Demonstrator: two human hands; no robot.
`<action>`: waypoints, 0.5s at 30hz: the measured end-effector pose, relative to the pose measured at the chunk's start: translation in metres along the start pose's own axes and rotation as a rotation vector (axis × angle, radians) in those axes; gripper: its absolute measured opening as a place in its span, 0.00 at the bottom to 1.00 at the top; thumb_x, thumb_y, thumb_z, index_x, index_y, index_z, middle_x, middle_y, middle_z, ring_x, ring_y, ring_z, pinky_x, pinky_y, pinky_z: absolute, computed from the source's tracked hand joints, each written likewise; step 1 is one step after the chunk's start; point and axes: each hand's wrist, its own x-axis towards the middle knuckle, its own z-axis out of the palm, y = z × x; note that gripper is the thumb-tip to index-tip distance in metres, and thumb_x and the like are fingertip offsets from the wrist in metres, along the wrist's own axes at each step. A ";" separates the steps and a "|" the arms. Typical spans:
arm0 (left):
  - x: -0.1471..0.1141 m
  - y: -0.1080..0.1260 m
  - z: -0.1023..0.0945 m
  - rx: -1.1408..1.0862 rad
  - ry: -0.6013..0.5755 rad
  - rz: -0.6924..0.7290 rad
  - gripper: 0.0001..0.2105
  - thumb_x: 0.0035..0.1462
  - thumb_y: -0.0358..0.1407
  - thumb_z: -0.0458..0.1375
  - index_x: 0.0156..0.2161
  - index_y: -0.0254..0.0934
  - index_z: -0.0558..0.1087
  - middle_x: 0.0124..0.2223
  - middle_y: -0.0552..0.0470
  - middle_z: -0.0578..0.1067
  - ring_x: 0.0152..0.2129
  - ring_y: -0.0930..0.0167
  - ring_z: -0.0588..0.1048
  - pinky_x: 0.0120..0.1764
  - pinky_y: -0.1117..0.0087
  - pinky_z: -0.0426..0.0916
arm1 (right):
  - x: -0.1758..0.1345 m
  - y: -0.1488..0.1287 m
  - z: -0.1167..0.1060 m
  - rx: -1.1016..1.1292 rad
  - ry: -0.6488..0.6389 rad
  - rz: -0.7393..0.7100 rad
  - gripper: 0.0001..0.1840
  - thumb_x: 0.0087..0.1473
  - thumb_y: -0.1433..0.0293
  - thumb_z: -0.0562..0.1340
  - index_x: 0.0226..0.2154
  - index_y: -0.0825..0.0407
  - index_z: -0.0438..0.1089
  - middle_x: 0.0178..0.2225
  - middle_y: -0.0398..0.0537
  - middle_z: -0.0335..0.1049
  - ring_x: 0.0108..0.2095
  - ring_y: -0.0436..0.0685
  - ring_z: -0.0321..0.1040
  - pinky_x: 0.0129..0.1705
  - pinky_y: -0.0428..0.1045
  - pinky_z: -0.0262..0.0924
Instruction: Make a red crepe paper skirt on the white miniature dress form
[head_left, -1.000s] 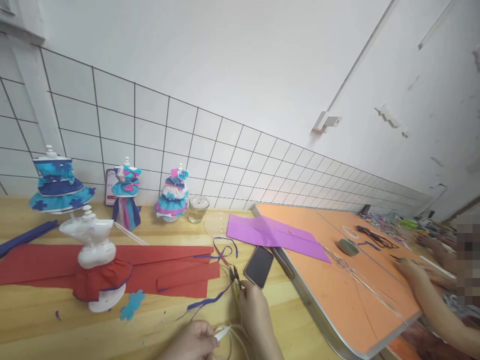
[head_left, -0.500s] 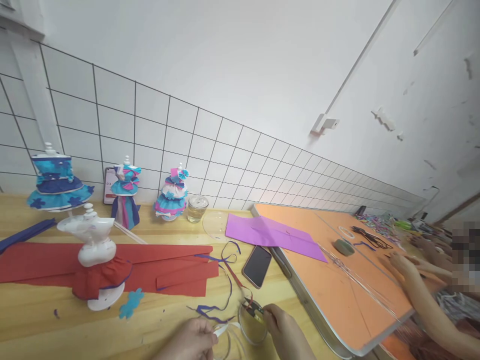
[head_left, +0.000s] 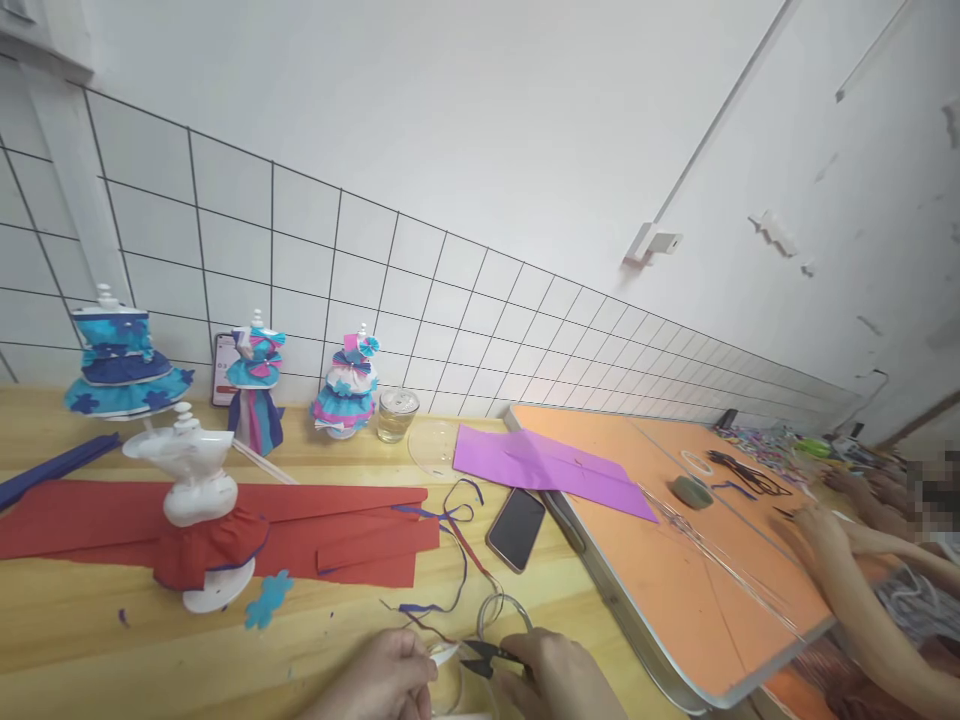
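Note:
My left hand [head_left: 386, 672] is closed, pinching a narrow white strip [head_left: 444, 655] between thumb and fingertips. In my right hand [head_left: 562, 675] is a pair of small dark scissors [head_left: 481, 652], gripped with the blades apart and pointing left at the strip. A clear ring [head_left: 501, 606] lies on the table just behind the scissors. Thin blue ribbon [head_left: 431, 607] and dark red scraps curl beside my hands. Further left, a small white dress form [head_left: 199, 492] wears a red gathered skirt [head_left: 206, 545]. A light-blue flower cutout [head_left: 268, 600] lies near its base.
Red fabric [head_left: 352, 530] spreads across the wooden table. Three dressed forms and a glass [head_left: 396, 415] stand along the wall. A phone [head_left: 516, 530] and purple sheet [head_left: 551, 470] lie to the right. On the orange table [head_left: 720, 590], another person's hands [head_left: 821, 530] work.
My right hand has moved left and down, bringing the scissors to the white strip by my left hand. The clear ring now shows behind them. The other person's hand has shifted slightly.

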 end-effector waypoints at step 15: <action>0.000 -0.005 -0.001 0.177 0.041 0.204 0.09 0.46 0.42 0.53 0.24 0.38 0.61 0.14 0.59 0.64 0.06 0.80 0.53 0.15 0.77 0.43 | 0.015 -0.006 0.053 -0.202 0.190 -0.107 0.14 0.45 0.76 0.59 0.33 0.43 0.74 0.26 0.45 0.75 0.25 0.58 0.73 0.24 0.44 0.59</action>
